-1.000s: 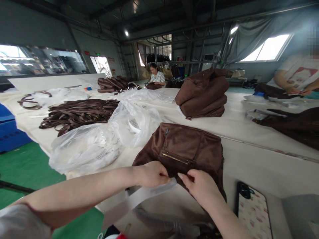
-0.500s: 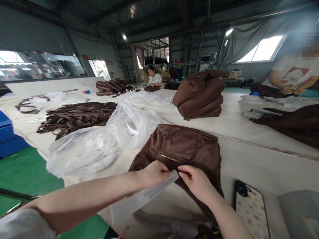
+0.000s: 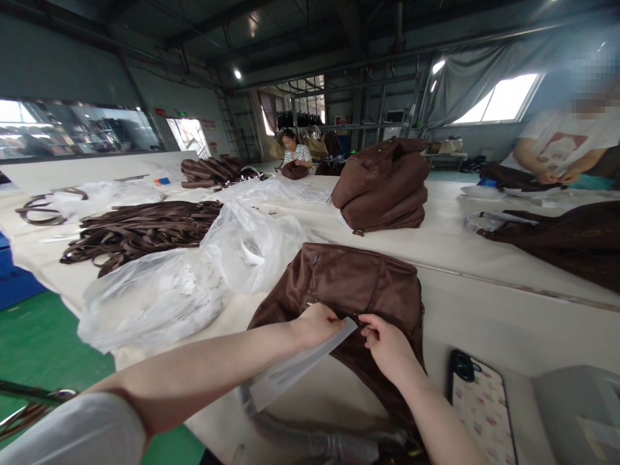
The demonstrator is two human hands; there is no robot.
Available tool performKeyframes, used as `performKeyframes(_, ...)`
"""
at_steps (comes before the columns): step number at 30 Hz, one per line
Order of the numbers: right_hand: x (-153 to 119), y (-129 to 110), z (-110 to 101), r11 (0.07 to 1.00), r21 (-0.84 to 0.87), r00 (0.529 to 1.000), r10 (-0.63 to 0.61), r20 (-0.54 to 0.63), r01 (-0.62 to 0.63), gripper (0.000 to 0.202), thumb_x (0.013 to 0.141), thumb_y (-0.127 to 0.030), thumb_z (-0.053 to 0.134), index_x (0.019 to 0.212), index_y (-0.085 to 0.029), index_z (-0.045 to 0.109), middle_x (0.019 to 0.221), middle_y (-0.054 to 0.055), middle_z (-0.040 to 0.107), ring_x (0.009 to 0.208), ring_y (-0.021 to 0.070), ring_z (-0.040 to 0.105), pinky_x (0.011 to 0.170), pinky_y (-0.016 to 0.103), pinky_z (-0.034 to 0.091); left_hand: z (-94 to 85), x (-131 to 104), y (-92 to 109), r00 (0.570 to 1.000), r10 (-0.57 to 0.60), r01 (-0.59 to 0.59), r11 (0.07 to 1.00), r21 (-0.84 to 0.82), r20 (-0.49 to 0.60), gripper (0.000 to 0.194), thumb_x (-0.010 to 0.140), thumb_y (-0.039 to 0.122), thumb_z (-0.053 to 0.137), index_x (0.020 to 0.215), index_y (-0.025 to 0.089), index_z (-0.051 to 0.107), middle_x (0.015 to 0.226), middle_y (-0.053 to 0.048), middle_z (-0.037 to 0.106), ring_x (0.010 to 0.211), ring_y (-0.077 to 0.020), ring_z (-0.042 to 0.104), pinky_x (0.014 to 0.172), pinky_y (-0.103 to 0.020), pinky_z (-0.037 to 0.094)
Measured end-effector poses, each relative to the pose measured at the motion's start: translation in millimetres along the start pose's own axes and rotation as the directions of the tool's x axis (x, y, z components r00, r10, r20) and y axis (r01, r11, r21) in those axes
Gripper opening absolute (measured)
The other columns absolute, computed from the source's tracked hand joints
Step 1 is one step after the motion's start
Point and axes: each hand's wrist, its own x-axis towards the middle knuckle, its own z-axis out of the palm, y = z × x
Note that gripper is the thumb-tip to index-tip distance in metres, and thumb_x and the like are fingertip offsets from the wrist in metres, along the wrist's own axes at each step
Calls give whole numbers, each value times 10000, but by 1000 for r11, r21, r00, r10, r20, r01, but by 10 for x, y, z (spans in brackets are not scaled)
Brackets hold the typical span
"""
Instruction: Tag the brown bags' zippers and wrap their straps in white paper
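A brown leather bag (image 3: 361,274) lies flat on the table in front of me, its zipped pocket partly covered by my hands. My left hand (image 3: 318,324) is closed around the upper end of a translucent plastic strip (image 3: 298,369), which slants down to the left over the bag's opening. Just right of the strip's tip, my right hand (image 3: 389,343) has its fingers bent together at the bag, by the end of the pocket zip. Whatever those fingertips pinch is too small to make out. Below, a strap (image 3: 290,431) in clear wrapping curves along the table.
A phone (image 3: 479,403) lies right of the bag. Crumpled clear plastic bags (image 3: 159,294) and a pile of brown straps (image 3: 145,229) are to the left. A stuffed brown bag (image 3: 382,184) stands behind. Two people (image 3: 557,152) work at the tables farther off.
Both hands have shifted slightly to the right over the bag, the strip moving along with my left hand. My left hand now covers more of the zip. The camera view has turned slightly.
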Motion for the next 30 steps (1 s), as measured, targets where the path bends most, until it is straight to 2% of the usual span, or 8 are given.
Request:
performKeyframes(9, 1, -39, -8, 999, 34, 1000, 13, -14, -13, 323, 836, -128, 498, 1115, -188, 647, 979, 72, 719, 782, 176, 679, 752, 273, 478, 113, 147, 26, 987, 155, -150, 983, 103, -46, 432, 806, 459, 505, 494, 163, 545, 466, 33, 407, 493, -96, 414, 463, -235, 262)
performKeyframes(12, 0, -43, -2, 994, 80, 997, 73, -20, -71, 211, 860, -174, 504, 1012, -170, 650, 928, 79, 716, 668, 152, 670, 671, 259, 482, 153, 179, 7, 985, 164, -157, 981, 113, -56, 451, 824, 483, 481, 529, 161, 591, 475, 29, 431, 485, -97, 415, 455, -235, 257)
performKeyframes(15, 7, -37, 36, 971, 166, 985, 168, 46, -173, 215, 912, -267, 454, 851, -164, 632, 730, 53, 692, 477, 122, 609, 480, 235, 446, 192, 224, -1, 988, 141, -134, 984, 116, -61, 415, 816, 476, 495, 610, 158, 663, 513, 18, 510, 487, -104, 444, 449, -226, 280)
performKeyframes(18, 22, -34, 99, 918, 289, 960, 237, 151, -272, 282, 947, -293, 388, 837, -154, 606, 612, 23, 651, 392, 103, 558, 351, 198, 370, 220, 263, 10, 985, 151, -140, 981, 132, -78, 320, 798, 398, 525, 683, 163, 708, 583, 8, 590, 544, -110, 495, 484, -212, 319)
performKeyframes(24, 62, -10, 158, 820, 475, 947, 250, 204, -319, 244, 945, -280, 415, 877, -142, 604, 659, 24, 669, 423, 75, 573, 351, 154, 360, 272, 251, 37, 974, 181, -149, 965, 215, -137, 265, 804, 318, 516, 750, 164, 724, 654, -31, 656, 598, -135, 550, 544, -229, 353)
performKeyframes(30, 120, -60, 180, 813, 476, 941, 268, 205, -335, 261, 909, -269, 452, 753, -131, 608, 614, 31, 660, 368, 66, 532, 305, 148, 290, 264, 176, 66, 946, 256, -194, 938, 287, -197, 197, 807, 270, 508, 786, 191, 687, 822, -64, 686, 761, -192, 622, 676, -269, 423)
